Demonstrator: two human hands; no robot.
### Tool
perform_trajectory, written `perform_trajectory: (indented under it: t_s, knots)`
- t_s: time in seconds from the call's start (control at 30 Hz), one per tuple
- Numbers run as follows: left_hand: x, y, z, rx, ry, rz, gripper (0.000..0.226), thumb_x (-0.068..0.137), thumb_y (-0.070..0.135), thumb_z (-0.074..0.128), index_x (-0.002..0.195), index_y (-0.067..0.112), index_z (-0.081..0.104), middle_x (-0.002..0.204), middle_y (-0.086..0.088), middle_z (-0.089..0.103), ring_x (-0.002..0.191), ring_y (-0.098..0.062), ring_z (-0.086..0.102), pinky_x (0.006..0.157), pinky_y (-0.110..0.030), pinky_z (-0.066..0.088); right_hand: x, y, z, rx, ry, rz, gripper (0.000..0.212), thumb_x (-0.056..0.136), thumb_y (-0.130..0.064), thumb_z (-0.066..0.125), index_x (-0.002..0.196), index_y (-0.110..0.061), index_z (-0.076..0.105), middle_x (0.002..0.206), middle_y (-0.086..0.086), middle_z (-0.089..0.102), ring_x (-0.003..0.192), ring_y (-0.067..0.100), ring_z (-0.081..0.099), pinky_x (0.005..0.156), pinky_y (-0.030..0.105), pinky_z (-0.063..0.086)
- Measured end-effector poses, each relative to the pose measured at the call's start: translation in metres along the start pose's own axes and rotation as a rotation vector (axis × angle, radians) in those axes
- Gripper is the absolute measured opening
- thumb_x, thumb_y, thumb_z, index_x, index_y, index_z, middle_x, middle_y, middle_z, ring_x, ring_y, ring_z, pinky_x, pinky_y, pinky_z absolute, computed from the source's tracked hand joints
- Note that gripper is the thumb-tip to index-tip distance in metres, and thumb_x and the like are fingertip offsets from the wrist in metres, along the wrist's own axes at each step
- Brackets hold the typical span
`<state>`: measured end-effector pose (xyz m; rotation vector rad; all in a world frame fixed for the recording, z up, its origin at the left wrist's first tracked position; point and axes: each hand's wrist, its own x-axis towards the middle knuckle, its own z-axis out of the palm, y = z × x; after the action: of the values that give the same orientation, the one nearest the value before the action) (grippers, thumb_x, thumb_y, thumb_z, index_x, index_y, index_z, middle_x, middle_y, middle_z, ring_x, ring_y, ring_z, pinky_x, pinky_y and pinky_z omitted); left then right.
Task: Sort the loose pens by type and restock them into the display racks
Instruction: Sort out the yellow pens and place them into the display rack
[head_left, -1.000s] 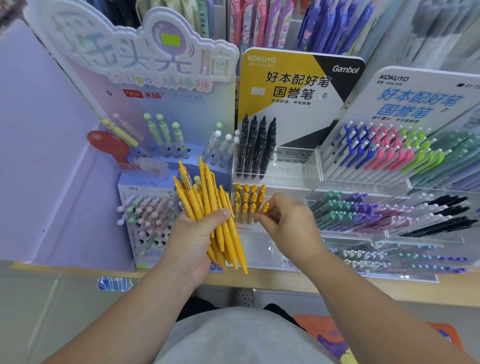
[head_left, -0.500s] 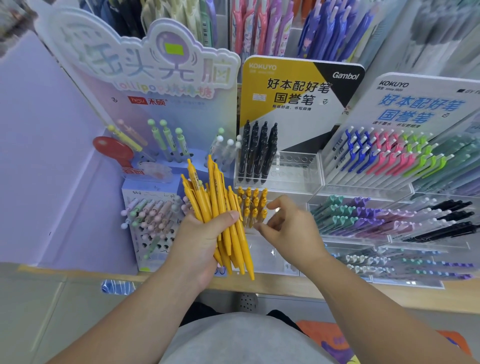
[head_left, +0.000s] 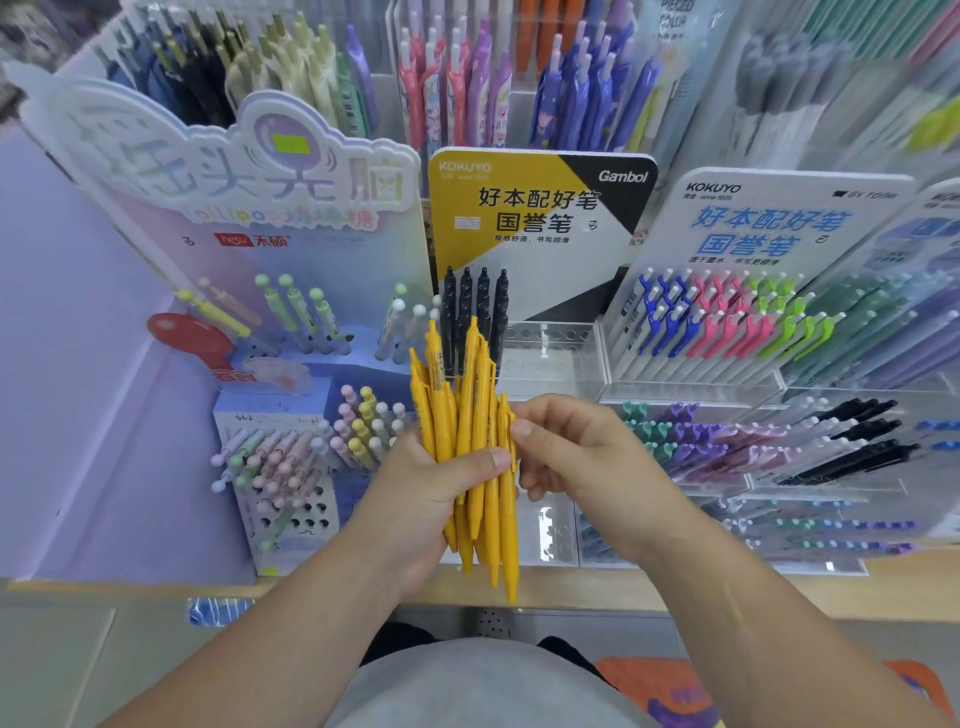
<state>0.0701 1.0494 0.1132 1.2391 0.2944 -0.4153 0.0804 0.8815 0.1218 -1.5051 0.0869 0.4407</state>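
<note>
Yellow pens (head_left: 470, 410) stand as an upright bundle in the left hand (head_left: 415, 493), whose thumb (head_left: 493, 458) and fingers are wrapped tightly round the barrels, clips up and tips down. The bundle hangs over the front edge of the wooden worktop (head_left: 779, 592), near its middle. The right hand (head_left: 587, 457) meets it from the right. Its thumb and curled fingers (head_left: 540, 410) pinch a single pen (head_left: 505, 431) on the bundle's right side, which lies against the others.

Just behind the bundle, further back on the worktop, is a clear rack (head_left: 550, 358) with a row of black pens (head_left: 475, 306) at its left end. Above it rises a yellow, black and white card (head_left: 540, 208) printed "KOKUYO" and "Gambol", with large characters 好本配好笔 and 国誉笔. To the right, a white card (head_left: 774, 218) also says "KOKUYO" and repeats the characters in blue. Below it are rows of clip pens (head_left: 727, 322) in blue, pink and green.

Toward the worktop's left end, a pastel card (head_left: 244, 171) carries a red "hesu" label (head_left: 249, 240). It also has soft lettering that may read "lollipop", though it is too blurred to be sure. Below it, a punched block (head_left: 280, 514) holds pastel pens (head_left: 363, 426) with ball tops.
</note>
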Motion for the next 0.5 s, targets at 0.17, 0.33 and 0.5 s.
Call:
perform_trajectory:
  t_s: [0.17, 0.33, 0.5]
  knots:
    - [0.0028, -0.0015, 0.0035, 0.045, 0.02, -0.005, 0.02, 0.08, 0.003, 0.075, 0.094, 0.017, 0.076, 0.088, -0.015, 0.074, 0.08, -0.029, 0.072, 0.071, -0.043, 0.058, -0.0011, 0.0019, -0.002, -0.039, 0.007, -0.001, 0.015, 0.097, -0.014, 0.06, 0.092, -0.002, 0.067, 0.064, 0.001, 0.063, 0.06, 0.013, 0.06, 0.059, 0.026, 0.052]
    - [0.0059, -0.0041, 0.0011, 0.083, 0.048, -0.006, 0.022, 0.081, 0.004, 0.076, 0.099, 0.016, 0.075, 0.096, -0.017, 0.075, 0.09, -0.034, 0.072, 0.081, -0.05, 0.058, 0.0006, 0.006, -0.0024, -0.084, 0.007, 0.002, 0.016, 0.098, -0.013, 0.059, 0.089, -0.002, 0.065, 0.066, 0.005, 0.063, 0.063, 0.015, 0.061, 0.064, 0.028, 0.053]
    - [0.0063, -0.0065, -0.003, 0.089, 0.08, -0.023, 0.025, 0.082, 0.003, 0.074, 0.106, 0.006, 0.069, 0.096, -0.021, 0.074, 0.083, -0.035, 0.072, 0.076, -0.049, 0.059, 0.003, 0.0061, -0.0044, 0.011, 0.07, 0.007, 0.019, 0.098, -0.008, 0.055, 0.089, 0.007, 0.061, 0.075, 0.024, 0.064, 0.063, 0.021, 0.06, 0.058, 0.029, 0.052]
